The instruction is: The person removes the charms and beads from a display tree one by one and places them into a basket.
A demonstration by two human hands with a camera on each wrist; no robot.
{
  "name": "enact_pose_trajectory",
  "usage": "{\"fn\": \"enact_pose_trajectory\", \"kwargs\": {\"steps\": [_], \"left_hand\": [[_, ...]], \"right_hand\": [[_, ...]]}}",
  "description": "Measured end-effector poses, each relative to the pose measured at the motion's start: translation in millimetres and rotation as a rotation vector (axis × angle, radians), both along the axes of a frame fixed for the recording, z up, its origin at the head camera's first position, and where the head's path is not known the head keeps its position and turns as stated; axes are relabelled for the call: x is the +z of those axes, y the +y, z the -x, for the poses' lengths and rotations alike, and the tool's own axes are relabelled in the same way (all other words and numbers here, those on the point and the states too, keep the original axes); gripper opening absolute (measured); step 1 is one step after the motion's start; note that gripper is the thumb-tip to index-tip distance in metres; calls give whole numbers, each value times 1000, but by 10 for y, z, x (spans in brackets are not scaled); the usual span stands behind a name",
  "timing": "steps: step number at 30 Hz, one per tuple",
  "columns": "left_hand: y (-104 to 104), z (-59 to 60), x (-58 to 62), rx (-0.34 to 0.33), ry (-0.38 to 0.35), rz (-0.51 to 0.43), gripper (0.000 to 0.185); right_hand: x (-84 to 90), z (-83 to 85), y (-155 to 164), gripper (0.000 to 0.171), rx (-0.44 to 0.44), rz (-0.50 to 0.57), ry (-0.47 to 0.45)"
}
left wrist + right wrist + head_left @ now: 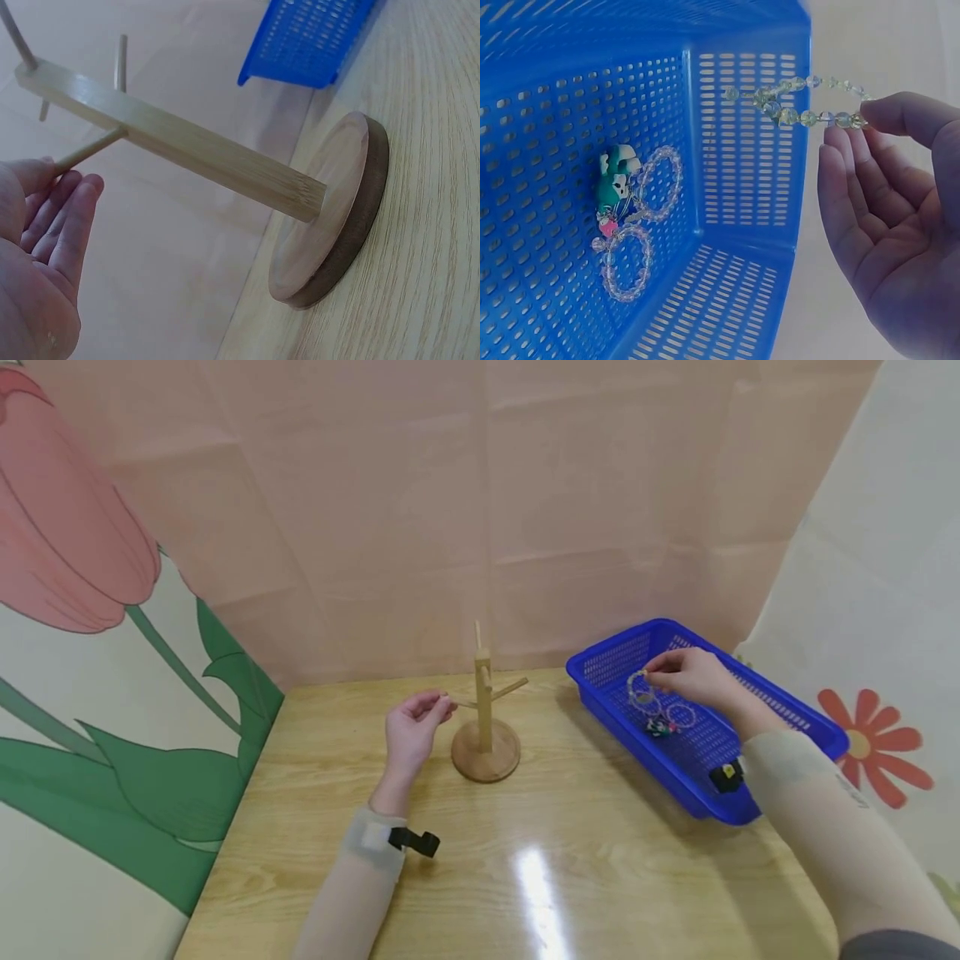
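Between thumb and fingers my right hand (692, 675) pinches a clear beaded bracelet (810, 116), which hangs over the blue plastic basket (637, 752). Lower in the basket lie two more beaded bracelets (628, 262) and a green-and-white charm (617, 180) with a pink bit beside it. My left hand (412, 727) pinches the end of one peg (90, 152) on a wooden stand (484, 710). The stand is upright, with a square post, several thin pegs and a round base (330, 217).
The wood-grain table (480, 860) carries the stand in the middle and the basket at the right. A pink cloth backdrop (480, 510) rises behind them. Flower-printed panels stand on the left (127, 693) and right (847, 610). Black wrist mounts (415, 841) stick out from both sleeves.
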State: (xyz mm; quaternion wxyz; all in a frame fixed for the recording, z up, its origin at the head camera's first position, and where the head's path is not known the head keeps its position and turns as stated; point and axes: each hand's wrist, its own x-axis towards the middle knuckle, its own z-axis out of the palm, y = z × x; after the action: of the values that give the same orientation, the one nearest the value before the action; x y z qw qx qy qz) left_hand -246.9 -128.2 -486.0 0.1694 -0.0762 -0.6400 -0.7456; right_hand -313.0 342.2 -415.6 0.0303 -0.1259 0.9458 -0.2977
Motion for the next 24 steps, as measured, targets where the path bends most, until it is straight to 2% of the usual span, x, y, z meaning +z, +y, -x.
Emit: {"fn": "enact_pose_trajectory", "kwargs": {"steps": [7,12,16,24], "left_hand": [[-4,-37,-23,-5,-11,42,28],[6,-13,-7,-4,-16,31,26],[11,0,12,4,-24,15,24],[17,7,14,0,-15,4,23]], "right_hand": [[-116,66,88,39,0,-1,-50],[-188,149,158,35,2,48,-75],[-252,196,159,34,34,78,-111],[-336,275,82,31,86,57,-162]]}}
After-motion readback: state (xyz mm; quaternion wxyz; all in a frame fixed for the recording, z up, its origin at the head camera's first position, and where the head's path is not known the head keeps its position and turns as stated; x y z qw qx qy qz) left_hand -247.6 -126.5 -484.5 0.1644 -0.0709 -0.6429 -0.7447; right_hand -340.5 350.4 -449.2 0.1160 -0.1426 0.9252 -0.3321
